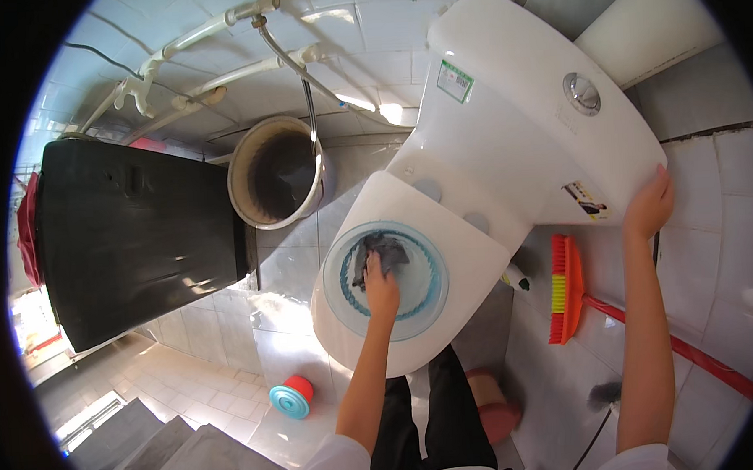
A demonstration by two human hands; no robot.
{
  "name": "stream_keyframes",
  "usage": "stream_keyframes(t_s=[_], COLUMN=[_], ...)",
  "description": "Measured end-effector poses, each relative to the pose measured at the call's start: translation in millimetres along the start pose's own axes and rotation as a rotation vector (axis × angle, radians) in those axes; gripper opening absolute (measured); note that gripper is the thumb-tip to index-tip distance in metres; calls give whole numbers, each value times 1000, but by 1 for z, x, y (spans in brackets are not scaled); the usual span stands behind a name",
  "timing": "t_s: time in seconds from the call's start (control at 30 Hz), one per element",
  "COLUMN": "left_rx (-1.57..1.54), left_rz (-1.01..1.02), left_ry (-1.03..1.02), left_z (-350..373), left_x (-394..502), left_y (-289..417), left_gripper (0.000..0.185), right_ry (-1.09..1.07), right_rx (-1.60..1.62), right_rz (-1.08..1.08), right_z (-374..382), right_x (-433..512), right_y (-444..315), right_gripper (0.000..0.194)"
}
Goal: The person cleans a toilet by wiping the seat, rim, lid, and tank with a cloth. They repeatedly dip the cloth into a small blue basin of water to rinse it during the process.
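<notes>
A clear blue-rimmed plastic basin (440, 289) sits on the closed lid of a white toilet (473, 275). Water and a wet dark grey cloth (388, 252) are inside it. My left hand (382, 291) reaches into the basin, its fingers on the cloth and partly hidden by the folds. Out to the right, my right hand (651, 204) rests against the end of the toilet tank (509, 103); how firmly it holds there cannot be seen. A round chrome flush button (581, 94) is set in the tank's top.
Left of the toilet stands a bucket of dark water (242, 197), with a hose (311, 112) hanging into it, beside a black cabinet-like box (143, 239). An orange broom (568, 289) leans at right. A small red pot with a blue lid (290, 400) and a reddish stool (498, 412) are low down.
</notes>
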State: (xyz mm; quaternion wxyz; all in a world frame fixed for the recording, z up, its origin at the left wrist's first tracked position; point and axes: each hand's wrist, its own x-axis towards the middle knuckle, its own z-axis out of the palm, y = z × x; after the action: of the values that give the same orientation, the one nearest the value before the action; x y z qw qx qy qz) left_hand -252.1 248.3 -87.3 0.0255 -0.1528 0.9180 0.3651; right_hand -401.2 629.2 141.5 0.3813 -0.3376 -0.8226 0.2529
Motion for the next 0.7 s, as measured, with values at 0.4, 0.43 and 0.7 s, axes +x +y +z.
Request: stream_keyframes(t_s=[0.4, 0.43, 0.7], left_rx=[-1620, -1490, -1291], left_rz=[-147, -94, -187], left_ry=[16, -93, 283], left_z=[-47, -27, 111], left_x=[48, 60, 143], left_y=[223, 234, 286], left_gripper=[37, 45, 63], right_ry=[-80, -103, -202], right_rx=[-98, -86, 18], right_rz=[-161, -132, 166], right_z=[-12, -12, -16], right_x=[6, 2, -3], right_y=[9, 4, -23], right_gripper=[35, 35, 40])
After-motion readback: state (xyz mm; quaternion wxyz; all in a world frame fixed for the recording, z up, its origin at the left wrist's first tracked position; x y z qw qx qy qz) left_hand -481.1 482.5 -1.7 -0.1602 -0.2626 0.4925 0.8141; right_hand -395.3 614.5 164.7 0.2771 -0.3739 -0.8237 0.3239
